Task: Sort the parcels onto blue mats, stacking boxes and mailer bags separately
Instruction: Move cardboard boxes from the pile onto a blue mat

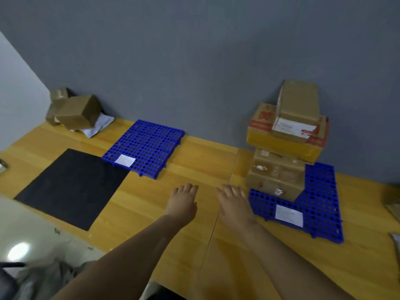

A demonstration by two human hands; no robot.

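Head view: left hand point(183, 203), right hand point(234, 204) outstretched, seemingly palms down.

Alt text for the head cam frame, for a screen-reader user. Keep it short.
The left hand and right hand reach forward, open and holding nothing, over a wooden table. A stack of cardboard boxes stands on the right blue mat; the left blue mat bears a white label. Loose boxes and a white mailer bag lie piled far left by the wall.

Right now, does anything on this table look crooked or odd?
Yes. On the right blue mat, the yellow box overhangs the narrower brown box beneath, twisted askew. Far left, boxes lie jumbled over a white mailer bag.
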